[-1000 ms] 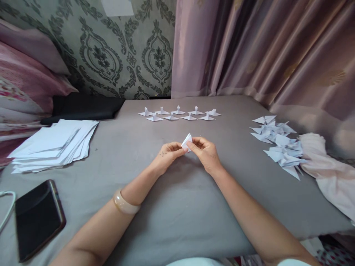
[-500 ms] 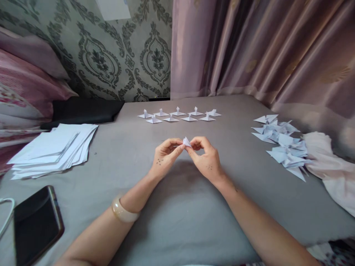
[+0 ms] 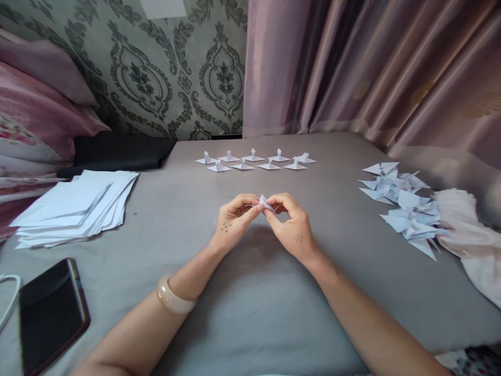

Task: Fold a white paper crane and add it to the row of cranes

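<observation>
Between my fingertips is a small folded white paper figure [image 3: 263, 200], held above the middle of the grey cloth-covered table [image 3: 250, 313]. My left hand [image 3: 236, 219] pinches its left side with thumb and forefinger; a pale bangle [image 3: 174, 297] circles that wrist. From the right, my right hand [image 3: 291, 222] pinches the other side the same way. Fingers cover much of the figure, so only its pointed top and a bit of its edges show. Beyond my hands stand two rows of similar folded paper figures [image 3: 270, 165] with flat, spread wings.
At the left lies a stack of white paper sheets [image 3: 74, 206], with a black phone [image 3: 52, 316] and a white cable nearer me. Behind the stack is a black folded cloth [image 3: 121, 151]. A heap of folded paper pieces [image 3: 410, 206] rests at the right beside pale fabric [image 3: 465, 235].
The paper figure has tilted slightly between my fingers, and its sides look more spread. My hands keep nearly the same place; the camera view has shifted a little.
</observation>
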`<state>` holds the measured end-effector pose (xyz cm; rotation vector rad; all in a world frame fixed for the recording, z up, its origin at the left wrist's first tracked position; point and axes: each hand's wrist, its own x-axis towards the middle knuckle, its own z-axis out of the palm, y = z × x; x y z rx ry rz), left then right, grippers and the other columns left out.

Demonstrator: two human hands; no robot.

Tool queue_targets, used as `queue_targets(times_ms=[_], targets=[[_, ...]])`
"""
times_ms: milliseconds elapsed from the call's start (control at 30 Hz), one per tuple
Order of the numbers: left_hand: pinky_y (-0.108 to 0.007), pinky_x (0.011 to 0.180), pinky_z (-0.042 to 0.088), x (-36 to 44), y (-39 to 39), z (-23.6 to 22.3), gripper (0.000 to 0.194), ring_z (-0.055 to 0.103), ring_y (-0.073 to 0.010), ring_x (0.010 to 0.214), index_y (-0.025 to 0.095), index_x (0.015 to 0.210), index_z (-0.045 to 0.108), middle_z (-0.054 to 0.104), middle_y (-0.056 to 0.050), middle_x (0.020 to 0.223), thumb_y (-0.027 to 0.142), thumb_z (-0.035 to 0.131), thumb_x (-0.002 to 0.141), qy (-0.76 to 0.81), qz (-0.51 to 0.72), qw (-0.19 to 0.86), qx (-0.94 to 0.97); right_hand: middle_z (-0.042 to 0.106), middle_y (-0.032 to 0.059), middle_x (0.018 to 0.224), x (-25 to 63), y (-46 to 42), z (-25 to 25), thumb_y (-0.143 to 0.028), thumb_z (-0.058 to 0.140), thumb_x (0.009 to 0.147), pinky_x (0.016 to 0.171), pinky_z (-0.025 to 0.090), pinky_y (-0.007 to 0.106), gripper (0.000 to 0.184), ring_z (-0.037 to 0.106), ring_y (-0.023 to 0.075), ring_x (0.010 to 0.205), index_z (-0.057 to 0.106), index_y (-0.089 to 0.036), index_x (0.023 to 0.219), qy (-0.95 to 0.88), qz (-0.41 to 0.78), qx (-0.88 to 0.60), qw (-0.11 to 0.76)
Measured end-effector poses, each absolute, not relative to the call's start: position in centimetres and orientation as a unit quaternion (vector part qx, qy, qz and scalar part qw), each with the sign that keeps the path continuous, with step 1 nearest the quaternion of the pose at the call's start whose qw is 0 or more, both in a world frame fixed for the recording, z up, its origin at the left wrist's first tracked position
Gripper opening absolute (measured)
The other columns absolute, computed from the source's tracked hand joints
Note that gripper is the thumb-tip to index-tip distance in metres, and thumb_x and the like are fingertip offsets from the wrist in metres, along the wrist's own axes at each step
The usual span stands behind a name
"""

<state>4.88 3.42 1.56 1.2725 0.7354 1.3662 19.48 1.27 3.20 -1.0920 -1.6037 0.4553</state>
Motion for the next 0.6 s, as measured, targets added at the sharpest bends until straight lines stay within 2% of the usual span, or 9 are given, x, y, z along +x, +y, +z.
queue_targets(times_ms=[233,600], targets=[[-0.026,0.083,0.052,5.12,3.32,1.51,0.015,0.065,-0.0129,0.085,0.017,0.084,0.07,0.07,-0.002,0.089,0.022,0.078,0.072,0.324,0.586,0.562,0.485,0.062,0.0005,0.088,19.36,1.35,3.07,-0.018,0.062,0.083,0.072,0.049,0.028,0.006,0.059,0.0128,0.078,0.062,-0.023,0.086,-0.655,0.25,-0.463,0.543],[-0.026,0.078,0.053,4.95,3.25,2.13,0.012,0.065,-0.0135,0.081,0.016,0.077,0.071,0.069,-0.002,0.086,0.026,0.076,0.074,0.337,0.57,0.551,0.507,0.063,0.002,0.09,19.44,1.13,3.42,-0.019,0.064,0.082,0.076,0.049,0.03,0.006,0.06,0.0146,0.084,0.065,-0.022,0.087,-0.644,0.276,-0.465,0.541]])
